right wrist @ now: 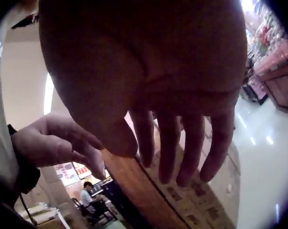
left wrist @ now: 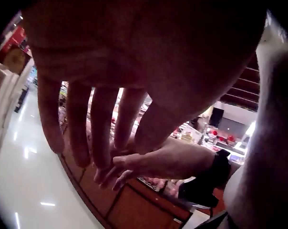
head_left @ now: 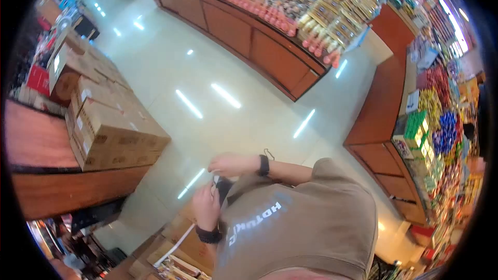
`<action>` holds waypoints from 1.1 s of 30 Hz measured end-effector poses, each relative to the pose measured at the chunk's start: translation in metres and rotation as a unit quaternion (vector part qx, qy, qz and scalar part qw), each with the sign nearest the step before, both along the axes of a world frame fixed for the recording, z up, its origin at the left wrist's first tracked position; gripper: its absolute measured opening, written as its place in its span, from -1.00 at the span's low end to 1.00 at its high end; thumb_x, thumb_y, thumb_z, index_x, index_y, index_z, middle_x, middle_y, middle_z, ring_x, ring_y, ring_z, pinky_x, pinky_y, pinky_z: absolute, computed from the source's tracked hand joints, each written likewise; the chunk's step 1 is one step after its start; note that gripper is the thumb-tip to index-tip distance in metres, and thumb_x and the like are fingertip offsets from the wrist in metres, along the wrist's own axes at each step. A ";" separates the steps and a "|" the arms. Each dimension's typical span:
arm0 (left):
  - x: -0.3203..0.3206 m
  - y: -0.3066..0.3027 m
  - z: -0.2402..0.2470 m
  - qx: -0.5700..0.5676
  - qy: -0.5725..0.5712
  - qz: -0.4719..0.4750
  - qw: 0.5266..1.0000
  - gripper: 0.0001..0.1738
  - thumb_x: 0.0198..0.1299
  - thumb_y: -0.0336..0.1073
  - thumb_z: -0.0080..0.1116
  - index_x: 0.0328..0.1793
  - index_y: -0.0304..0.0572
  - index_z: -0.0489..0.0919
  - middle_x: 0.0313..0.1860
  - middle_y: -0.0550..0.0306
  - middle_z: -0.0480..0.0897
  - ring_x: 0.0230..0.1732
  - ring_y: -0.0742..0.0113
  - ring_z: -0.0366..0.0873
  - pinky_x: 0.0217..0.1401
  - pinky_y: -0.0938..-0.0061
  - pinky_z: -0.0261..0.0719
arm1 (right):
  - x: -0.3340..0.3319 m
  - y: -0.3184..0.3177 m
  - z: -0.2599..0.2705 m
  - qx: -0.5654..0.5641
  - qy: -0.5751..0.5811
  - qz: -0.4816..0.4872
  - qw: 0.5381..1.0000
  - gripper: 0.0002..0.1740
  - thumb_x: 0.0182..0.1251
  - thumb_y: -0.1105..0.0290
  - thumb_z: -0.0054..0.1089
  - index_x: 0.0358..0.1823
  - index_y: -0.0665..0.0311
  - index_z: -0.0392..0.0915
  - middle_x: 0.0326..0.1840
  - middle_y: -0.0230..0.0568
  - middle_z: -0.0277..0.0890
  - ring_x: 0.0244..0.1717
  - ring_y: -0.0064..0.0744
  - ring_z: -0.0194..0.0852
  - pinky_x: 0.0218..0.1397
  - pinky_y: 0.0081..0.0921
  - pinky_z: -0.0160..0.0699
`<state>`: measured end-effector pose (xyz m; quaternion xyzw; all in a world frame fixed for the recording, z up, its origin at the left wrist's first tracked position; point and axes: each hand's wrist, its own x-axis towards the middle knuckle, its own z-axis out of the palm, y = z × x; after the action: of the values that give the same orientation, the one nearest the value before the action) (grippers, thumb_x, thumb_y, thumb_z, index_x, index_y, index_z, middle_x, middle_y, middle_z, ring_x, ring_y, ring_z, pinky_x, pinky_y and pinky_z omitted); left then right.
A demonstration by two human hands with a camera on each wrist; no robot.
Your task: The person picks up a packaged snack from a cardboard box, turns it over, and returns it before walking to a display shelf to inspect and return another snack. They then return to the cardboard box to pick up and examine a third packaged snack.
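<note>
Brown shirt (head_left: 306, 223) — white-lettered, hands (head_left: 234, 165) near

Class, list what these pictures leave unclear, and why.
Left wrist view: whether the bare left hand touches the bare right hand; overlap hides it.
Head view: what the small blackish patch beside the left hand is; blurred.
Right wrist view: activity of the seated person in a pale top; too small.

A brown, white-lettered T-shirt (head_left: 316, 223) is worn with black wristbands (head_left: 264, 165).
</note>
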<state>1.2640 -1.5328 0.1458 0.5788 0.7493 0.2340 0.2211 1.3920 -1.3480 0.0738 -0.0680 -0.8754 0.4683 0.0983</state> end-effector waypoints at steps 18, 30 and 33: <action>0.016 0.285 -0.015 0.114 -0.110 -0.293 0.943 -0.67 0.25 -0.43 0.29 0.16 -0.23 0.67 -0.06 -0.07 0.70 -0.07 -0.11 0.63 0.01 0.16 0.60 | 0.121 0.111 0.050 -0.017 -0.021 -0.420 0.907 -0.73 0.42 0.49 0.16 0.11 0.34 0.61 -0.02 0.04 0.68 0.03 0.08 0.64 0.12 -0.16 0.60; -0.011 0.447 0.096 0.595 -0.400 -0.228 0.659 -0.09 0.35 0.17 0.32 0.59 -0.31 0.29 0.28 -0.20 0.60 0.14 -0.15 0.64 0.18 0.08 0.59 | 0.027 0.253 0.273 0.098 0.672 -0.415 0.606 -0.64 0.49 0.46 0.17 0.27 0.35 0.57 0.16 -0.25 0.61 0.11 -0.40 0.57 0.08 -0.48 0.67; 0.008 0.445 0.145 0.707 -0.210 -0.051 0.673 -0.29 0.34 -0.04 0.31 0.48 -0.23 0.36 0.21 0.00 0.60 0.14 0.07 0.59 0.25 0.25 0.51 | 0.021 0.273 0.287 0.054 0.717 -0.319 0.618 -0.65 0.49 0.47 0.16 0.26 0.35 0.58 0.16 -0.24 0.61 0.11 -0.40 0.58 0.10 -0.48 0.68</action>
<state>1.2716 -1.0880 0.2907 0.5347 0.2633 0.7978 -0.0910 1.4127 -1.0747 0.3607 0.0198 -0.4742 0.2591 0.8412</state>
